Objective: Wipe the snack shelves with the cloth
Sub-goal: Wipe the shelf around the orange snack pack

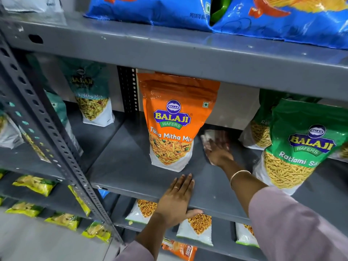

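1. The grey metal shelf point(131, 166) in the middle of the rack is the one under the cloth; I count one board above it and at least two lower boards to its left, hung on a perforated upright point(56, 140).
2. Two big blue wafer bags point(154, 12) lie on the top board, with a strip of green packaging wedged between them.
3. One green Ratlami bag point(293, 147) stands at the right front of the middle shelf, with at least one more green bag behind it.
4. One orange Tikha Mitha Mix bag point(169, 125) stands upright in the centre, well back from the edge.
5. Teal bags point(92, 95) stand in the next bay to the left; I can pick out two clearly, the others are blurred.
6. Three white pouches point(195, 228) of yellow snack lie on the board below, and several small yellow packets point(35, 183) sit on the lower left boards.
7. The left hand point(177, 198) rests flat on the shelf's front edge, fingers straight and close together, thumb hooked under the lip.
8. The right hand point(218, 149) presses down between the orange and green bags, fingers spread flat on the cloth.
9. The cloth point(206, 138), one pale rag, lies on the shelf surface under that palm, blurred, just right of the orange bag.
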